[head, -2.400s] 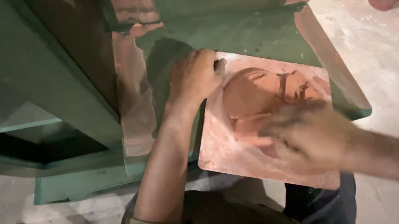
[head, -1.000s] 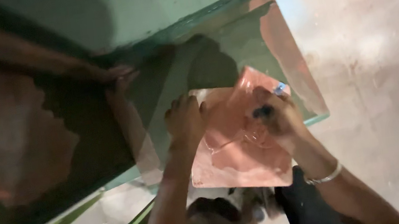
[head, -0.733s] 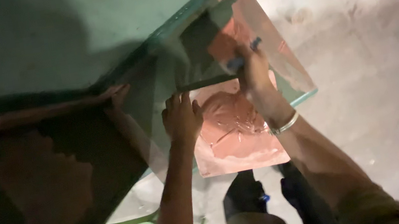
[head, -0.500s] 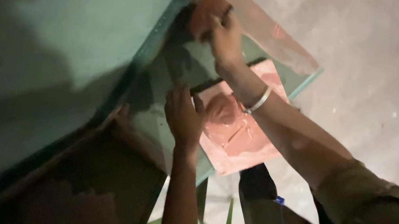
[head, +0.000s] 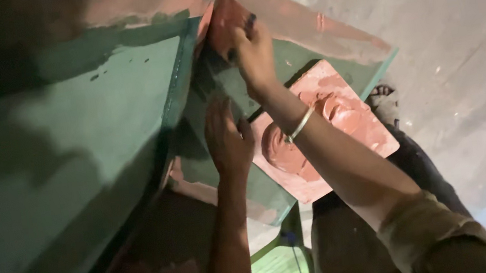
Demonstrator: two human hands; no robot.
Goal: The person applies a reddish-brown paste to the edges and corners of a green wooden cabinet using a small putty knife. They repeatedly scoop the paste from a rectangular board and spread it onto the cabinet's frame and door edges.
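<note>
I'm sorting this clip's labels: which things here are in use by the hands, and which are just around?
In use:
right hand reaching up to the clay-smeared upper part of the green machine
left hand flat on the green shelf
clay-covered slab with its moulded mound

Just around:
wrist bangle
concrete floor

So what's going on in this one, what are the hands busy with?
A person is working clay at a green metal machine. A flat clay slab with a raised round lump lies on the machine's green bed. The left hand is pressed flat on the bed beside the slab. The right hand, with a metal bangle on its wrist, reaches over the slab to the clay-smeared far end of the bed and grips something there; what it is cannot be made out.
</note>
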